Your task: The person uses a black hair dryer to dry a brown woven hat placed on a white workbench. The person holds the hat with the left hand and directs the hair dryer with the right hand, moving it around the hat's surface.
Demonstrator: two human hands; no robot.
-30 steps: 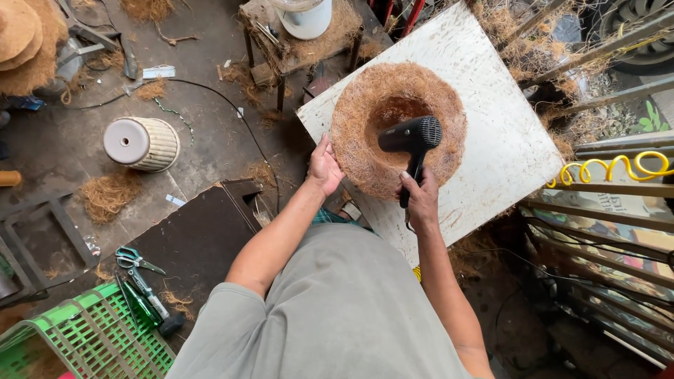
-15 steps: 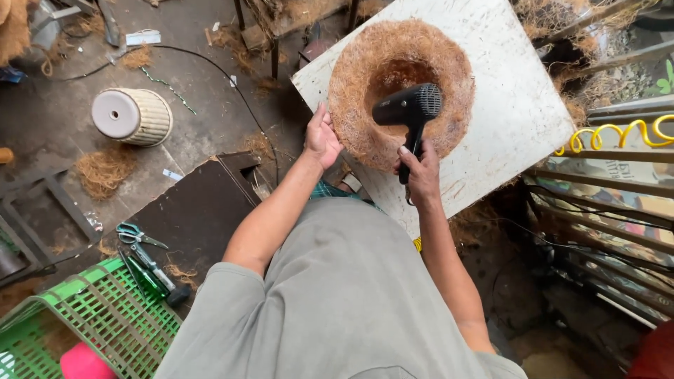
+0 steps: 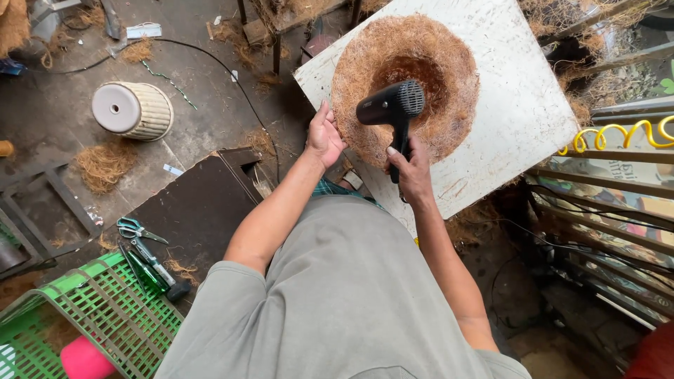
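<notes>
Coconut-fibre bowl (image 3: pixel 421 77), brown and shaggy, sits mouth-up on the white surface (image 3: pixel 519 119), near its middle. The right hand (image 3: pixel 411 172) is wrapped tight round the handle of a black hair dryer (image 3: pixel 393 105), its barrel held level over the bowl's hollow, probably so the air reaches the inner wall. The left hand (image 3: pixel 324 137) is open, fingers straight and together, its fingertips against the bowl's near-left rim, seemingly to steady the light shell.

Down on the floor (image 3: pixel 196 105) lie loose tufts of fibre, a cream ribbed pot (image 3: pixel 133 111) on its side, and a thin black cable. Scissors (image 3: pixel 137 228) and a green-handled tool (image 3: pixel 144 270) rest on a dark board (image 3: pixel 196 210), just beside a green plastic crate (image 3: pixel 91 316).

The person's grey shirt hides the near edge of the surface and whatever is under it. The dryer's cord cannot be followed below the right hand, and which end of the barrel blows is hard to tell. The crate is cut off at the corner; something pink shows inside it but cannot be made out.
</notes>
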